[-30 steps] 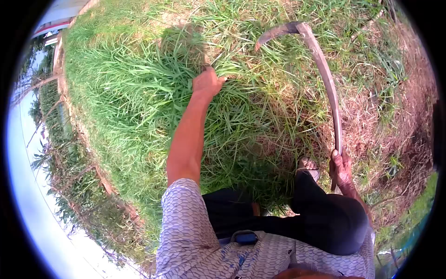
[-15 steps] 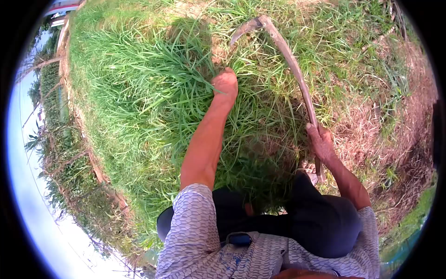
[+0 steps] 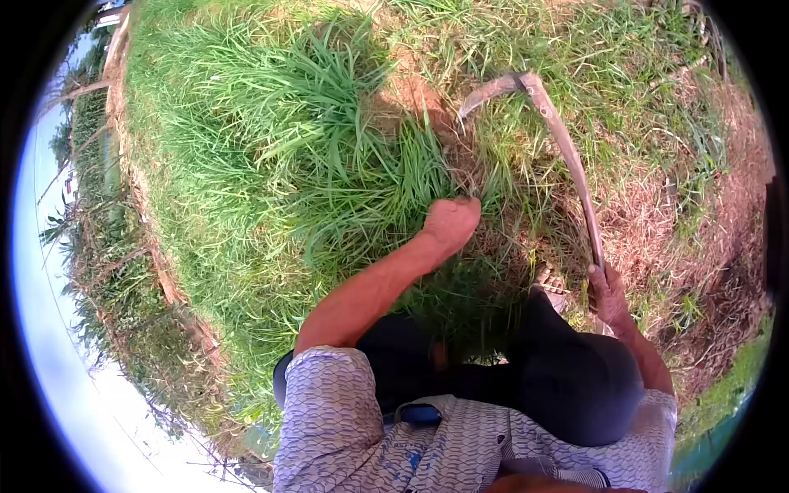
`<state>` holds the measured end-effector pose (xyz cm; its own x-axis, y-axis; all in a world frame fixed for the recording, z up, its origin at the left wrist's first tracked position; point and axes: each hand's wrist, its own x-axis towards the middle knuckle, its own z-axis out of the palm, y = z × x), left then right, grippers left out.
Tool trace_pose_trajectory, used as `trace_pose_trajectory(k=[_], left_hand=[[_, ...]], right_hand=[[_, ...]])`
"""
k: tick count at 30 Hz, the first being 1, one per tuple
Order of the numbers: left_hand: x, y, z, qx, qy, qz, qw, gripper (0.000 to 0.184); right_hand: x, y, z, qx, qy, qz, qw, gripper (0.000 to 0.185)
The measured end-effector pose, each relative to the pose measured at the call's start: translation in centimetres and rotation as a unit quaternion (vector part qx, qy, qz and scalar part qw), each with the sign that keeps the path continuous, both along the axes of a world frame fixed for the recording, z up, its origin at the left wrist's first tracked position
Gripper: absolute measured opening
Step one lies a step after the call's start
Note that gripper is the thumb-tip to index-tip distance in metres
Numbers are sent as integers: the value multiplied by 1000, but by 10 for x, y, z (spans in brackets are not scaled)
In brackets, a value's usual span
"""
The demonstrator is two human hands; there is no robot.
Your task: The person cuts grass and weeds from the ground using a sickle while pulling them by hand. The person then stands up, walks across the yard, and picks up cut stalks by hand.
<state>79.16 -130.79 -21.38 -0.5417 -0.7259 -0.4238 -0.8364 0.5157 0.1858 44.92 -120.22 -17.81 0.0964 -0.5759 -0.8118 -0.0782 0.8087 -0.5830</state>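
My left hand [image 3: 453, 223] is closed around a clump of long green grass [image 3: 417, 168], low over the ground in front of my knees. Brownish roots or dry stems show just above the fist. On the right, my right hand [image 3: 608, 294] is wrapped round the lower end of a long curved wooden handle. This handle belongs to a hooked tool [image 3: 569, 156], whose curved tip points left and down, above and right of the clump. A patch of bare brown soil [image 3: 408, 90] lies left of the tip.
Dense standing grass [image 3: 230, 123] covers the left side. Dry, straw-like grass [image 3: 641, 222] lies on the right. My foot [image 3: 551, 283] is near my right hand, beside my bent dark-trousered knee [image 3: 596, 386]. Shrubs [image 3: 156, 345] border the far left.
My left hand has moved down and right with the grass in its fist, and more bare soil shows. The hooked tool swung left, then back right and lower.
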Motion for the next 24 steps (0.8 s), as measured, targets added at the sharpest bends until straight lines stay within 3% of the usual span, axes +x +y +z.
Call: trace_pose_trajectory(k=[1, 3, 5, 6, 8, 9, 11, 13, 15, 17, 18, 19, 21, 22, 23, 24], left_hand=[[-9, 11, 6, 1, 1, -4, 1000, 12], [-21, 26, 17, 14, 81, -125, 989, 16], [-25, 29, 21, 15, 65, -124, 990, 18], [-28, 19, 25, 16, 15, -101, 995, 25], [-21, -14, 28, -48, -86, -21, 995, 46], [-4, -36, 29, -108, -137, 38, 984, 60], [17, -64, 7, -109, -209, 54, 970, 85], [31, -83, 3, -125, -207, 102, 965, 88], [40, -101, -3, -102, -222, 133, 961, 87], [49, -110, -11, -74, -270, 178, 943, 84], [48, -110, -4, -75, -249, 185, 948, 65], [55, -110, -11, -71, -248, 183, 949, 65], [65, -116, -18, -86, -228, 127, 961, 38], [67, -113, -12, -130, -162, 124, 970, 17], [64, -115, -8, -135, -159, 118, 971, 17], [61, -114, -1, -80, -156, 95, 980, 17]], right_hand=[[8, -26, 2, 1, -6, -25, 1000, 41], [28, -65, -4, -41, 14, -42, 998, 41], [53, -93, -5, -81, 15, -30, 996, 46], [58, -84, -20, -86, 17, -31, 996, 46], [69, -67, -57, -5, 162, 105, 981, 49], [71, -76, -22, -2, 69, 104, 992, 51], [68, -37, -43, -109, 120, 138, 977, 47], [66, -29, -32, -88, 82, 109, 987, 46], [69, -24, -35, -57, 41, 68, 995, 44], [68, -28, -55, -124, 28, 33, 991, 41], [75, -47, -31, -59, -13, 1, 998, 43], [84, -61, -25, -54, -11, 0, 998, 43], [92, -80, -20, -53, 40, 33, 997, 46], [95, -74, -30, -7, 90, 93, 992, 49], [84, -55, -19, -69, 149, 144, 976, 50], [51, -13, -62, -89, 148, 228, 958, 48]])
